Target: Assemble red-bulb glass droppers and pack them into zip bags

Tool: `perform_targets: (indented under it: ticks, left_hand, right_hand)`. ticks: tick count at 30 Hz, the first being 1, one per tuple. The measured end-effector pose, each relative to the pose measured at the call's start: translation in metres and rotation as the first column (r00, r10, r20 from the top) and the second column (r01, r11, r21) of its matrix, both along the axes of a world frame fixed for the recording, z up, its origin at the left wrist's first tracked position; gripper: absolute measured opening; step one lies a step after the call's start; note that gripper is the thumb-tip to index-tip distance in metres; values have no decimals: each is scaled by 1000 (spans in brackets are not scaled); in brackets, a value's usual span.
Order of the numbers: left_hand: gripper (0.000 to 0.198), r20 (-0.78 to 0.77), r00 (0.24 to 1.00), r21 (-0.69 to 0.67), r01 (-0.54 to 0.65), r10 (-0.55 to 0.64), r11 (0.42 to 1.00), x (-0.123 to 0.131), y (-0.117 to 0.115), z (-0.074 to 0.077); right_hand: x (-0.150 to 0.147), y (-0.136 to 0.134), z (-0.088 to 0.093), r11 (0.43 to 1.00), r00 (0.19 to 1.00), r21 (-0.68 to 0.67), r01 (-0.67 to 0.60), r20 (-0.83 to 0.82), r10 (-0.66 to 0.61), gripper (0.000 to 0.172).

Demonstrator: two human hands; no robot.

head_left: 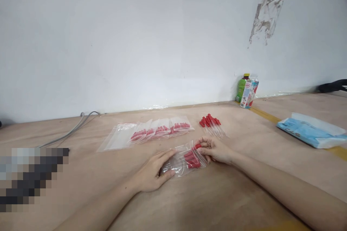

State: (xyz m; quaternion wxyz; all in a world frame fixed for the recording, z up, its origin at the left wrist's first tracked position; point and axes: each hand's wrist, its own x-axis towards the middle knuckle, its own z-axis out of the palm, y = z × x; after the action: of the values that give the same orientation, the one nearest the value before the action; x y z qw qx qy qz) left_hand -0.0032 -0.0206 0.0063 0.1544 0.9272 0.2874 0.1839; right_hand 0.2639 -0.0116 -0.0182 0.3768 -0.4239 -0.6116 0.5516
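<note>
A clear zip bag [177, 164] lies in front of me with several red-bulbed droppers [192, 160] inside, their bulbs towards its right-hand mouth. My left hand [154, 173] holds the bag's left end, thumb on the near side and fingers on the far side. At the mouth, my right hand [213, 149] pinches a dropper by its red bulb [198, 146]; its stem cannot be made out clearly through the plastic. Just beyond the right hand is a loose pile of droppers [210, 121] with red bulbs and thin clear stems.
Filled zip bags [161, 130] overlap in a row behind my hands, with flat clear bags [118, 137] at their left. A blue-and-white packet [309, 130] lies right. Two drink containers [246, 92] stand by the wall. A grey cable [73, 133] and a pixelated object [29, 177] are left.
</note>
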Motion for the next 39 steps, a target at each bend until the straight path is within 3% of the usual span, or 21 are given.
perform_targets:
  ticks: [6,12,19,22,27,32,35,39]
  left_hand:
    - [53,-10,1000,-4,-2,2,1000,1,1,0]
    - [53,-17,1000,12,-8,8,1000,2,1,-1]
    - [52,-26,1000,18,-9,10,1000,1,0,1]
    - [53,-20,1000,9,-2,2,1000,1,0,2]
    - [53,-17,1000,1,-5,5,1000,1,0,1]
    - [52,-19,1000,16,-7,7,1000,1,1,0]
    - [52,-14,1000,15,-8,8,1000,1,1,-1]
    - [52,-9,1000,12,-2,2,1000,1,2,-1]
  right_hand:
    - [-11,3,3,995,984,28,99,147,-102,31]
    - [-23,7,6,969,959,-44,242,162,-232,20]
    - [-18,8,7,982,985,-85,169,54,-165,19]
    - [-21,8,8,971,973,-94,218,97,-209,17]
    - [-27,8,9,925,912,-56,376,196,-359,15]
    - [-26,12,2,909,882,7,416,240,-406,15]
    - [-28,10,2,918,907,58,392,143,-396,16]
    - [-31,3,9,991,991,23,130,-14,-130,23]
